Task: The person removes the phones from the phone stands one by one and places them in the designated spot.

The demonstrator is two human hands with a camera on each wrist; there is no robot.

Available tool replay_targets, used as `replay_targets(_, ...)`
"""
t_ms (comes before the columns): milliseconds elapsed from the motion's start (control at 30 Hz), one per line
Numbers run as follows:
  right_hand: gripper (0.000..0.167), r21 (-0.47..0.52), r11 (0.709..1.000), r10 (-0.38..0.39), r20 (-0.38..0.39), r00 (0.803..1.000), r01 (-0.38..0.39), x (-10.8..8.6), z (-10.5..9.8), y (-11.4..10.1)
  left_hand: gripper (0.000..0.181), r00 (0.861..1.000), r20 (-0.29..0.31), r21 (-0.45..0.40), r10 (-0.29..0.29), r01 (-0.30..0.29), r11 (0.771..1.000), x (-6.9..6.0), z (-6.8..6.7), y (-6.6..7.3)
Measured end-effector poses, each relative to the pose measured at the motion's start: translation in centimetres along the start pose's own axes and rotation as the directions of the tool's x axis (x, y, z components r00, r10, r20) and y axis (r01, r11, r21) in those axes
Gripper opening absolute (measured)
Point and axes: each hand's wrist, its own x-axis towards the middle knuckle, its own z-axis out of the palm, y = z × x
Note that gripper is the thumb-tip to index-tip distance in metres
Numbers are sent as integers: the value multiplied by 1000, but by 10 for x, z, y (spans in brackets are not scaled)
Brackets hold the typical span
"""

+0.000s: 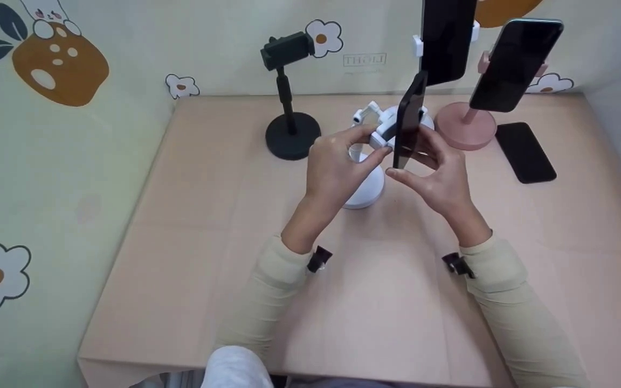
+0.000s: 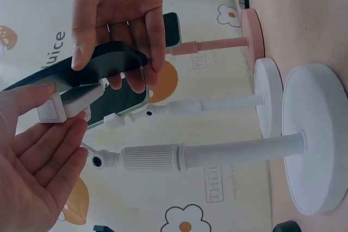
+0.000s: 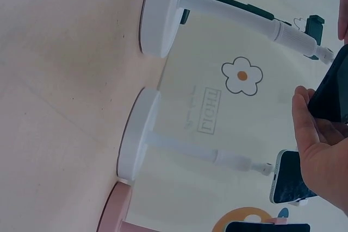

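I'm watching the left hand (image 1: 335, 161) pinch the white clamp (image 2: 53, 108), right hand (image 1: 442, 172) pinching the phone (image 1: 408, 121), 1 o'clock from the white base (image 1: 368, 188); gripped crookedly, it could slip.

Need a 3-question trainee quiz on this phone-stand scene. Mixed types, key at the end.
1. True or false: the flat-lying phone is to the right of the pink stand in the head view.
2. Which stand has no phone in its holder? A) pink stand; B) black stand; C) rear white stand.
3. Fill in: the ____ hand pinches the white clamp, while the other holds an upraised phone.

Key:
1. True.
2. B.
3. Left: the left hand pinches the clamp; the right hand holds the phone.
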Motion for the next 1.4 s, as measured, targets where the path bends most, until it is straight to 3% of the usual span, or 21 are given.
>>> replay_targets(367, 77, 25, 1000, -6, 1, 1000, 6, 0, 0, 1, 31, 1000, -15, 0, 17, -17, 1000, 0, 1, -1)
replay_targets(900, 74, 12, 1000, -15, 15, 1000, 15, -1, 2, -2, 33, 999, 19, 34, -32, 31, 999, 0, -2, 2)
replay_targets(1400, 78, 20, 999, -30, 17, 999, 30, -3, 1, -1, 39, 994, 94, -80, -56, 64, 995, 0, -11, -5)
